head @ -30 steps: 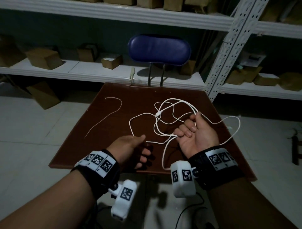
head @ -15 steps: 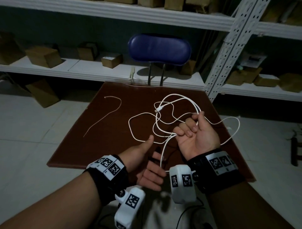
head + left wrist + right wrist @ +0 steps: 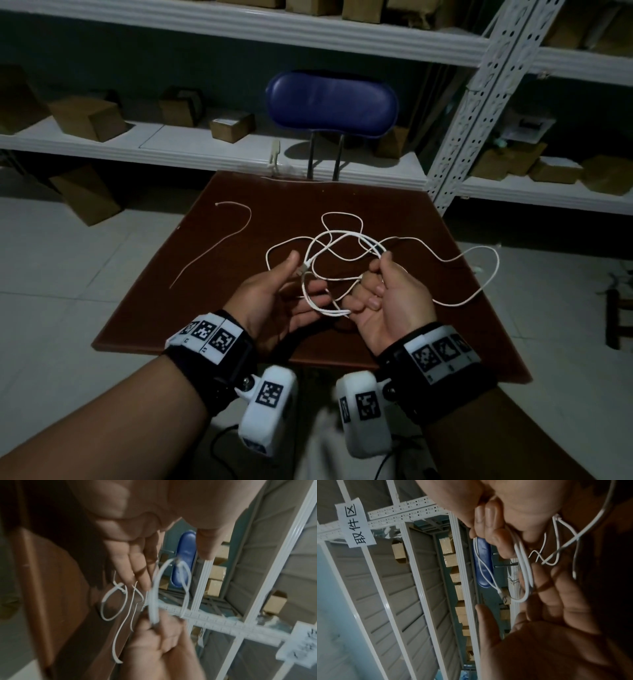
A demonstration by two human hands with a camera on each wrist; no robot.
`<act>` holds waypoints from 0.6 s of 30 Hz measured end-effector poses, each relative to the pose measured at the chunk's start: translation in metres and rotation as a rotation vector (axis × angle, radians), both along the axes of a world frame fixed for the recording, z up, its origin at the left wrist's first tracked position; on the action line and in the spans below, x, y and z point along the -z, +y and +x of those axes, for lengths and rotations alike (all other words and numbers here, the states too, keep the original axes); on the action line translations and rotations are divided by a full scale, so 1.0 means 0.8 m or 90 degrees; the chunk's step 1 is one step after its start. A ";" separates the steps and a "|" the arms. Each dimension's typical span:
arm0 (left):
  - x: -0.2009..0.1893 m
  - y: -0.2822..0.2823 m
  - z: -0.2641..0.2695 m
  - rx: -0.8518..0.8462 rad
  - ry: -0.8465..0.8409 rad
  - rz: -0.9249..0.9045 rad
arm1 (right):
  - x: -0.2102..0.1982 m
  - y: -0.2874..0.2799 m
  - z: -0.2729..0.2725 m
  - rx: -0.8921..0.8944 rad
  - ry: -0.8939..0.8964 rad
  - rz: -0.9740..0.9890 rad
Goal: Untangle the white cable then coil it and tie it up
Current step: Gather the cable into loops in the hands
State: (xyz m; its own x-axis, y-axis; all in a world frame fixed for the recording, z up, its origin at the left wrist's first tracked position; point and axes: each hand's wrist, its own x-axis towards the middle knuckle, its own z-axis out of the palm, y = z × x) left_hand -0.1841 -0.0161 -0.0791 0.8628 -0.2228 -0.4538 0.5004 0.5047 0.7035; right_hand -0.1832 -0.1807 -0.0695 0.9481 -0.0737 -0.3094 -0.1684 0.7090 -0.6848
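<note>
1. Dim storeroom. White metal shelving (image 3: 239, 154) runs behind the table, stocked with cardboard boxes (image 3: 89, 118). Pale tiled floor.
2. Dark brown table (image 3: 212, 274): the landmark. Both hands are raised over its near half.
3. Blue chair back (image 3: 331, 104) stands just beyond the table's far edge, in front of the shelving.
4. Right hand (image 3: 387, 294), over the table's near-right part, palm up. Fingers curled; thumb and fingertips pinch a gathered bundle of strands. In the right wrist view the strands run between its fingers (image 3: 489, 524).
5. Left hand (image 3: 274, 298), over the table's near-centre, palm turned toward the right hand. Fingers straight and spread, thumb raised, gripping nothing; a low loop hangs beside its fingers, and whether it touches them I cannot tell.
6. White cable (image 3: 346, 236): tangled in several loops, lifted over the table's middle from the right hand. One long loop trails out to the table's right edge.
7. Cable plug (image 3: 303, 269) hangs just beside the left thumb, apart from it in the right wrist view.
8. Thin pale cord (image 3: 219, 243) lies on the table's far-left part, well apart from the cable.
</note>
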 end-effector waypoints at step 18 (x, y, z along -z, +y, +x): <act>0.004 0.026 0.007 -0.084 -0.021 0.006 | 0.038 0.014 -0.007 -0.182 0.005 -0.474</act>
State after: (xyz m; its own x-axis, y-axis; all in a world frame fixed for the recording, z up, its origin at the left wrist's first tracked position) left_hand -0.1787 0.0044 -0.0827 0.8986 -0.1024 -0.4267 0.4069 0.5585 0.7229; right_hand -0.1886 -0.1698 -0.1003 0.9593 -0.0182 -0.2819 -0.2820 -0.0066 -0.9594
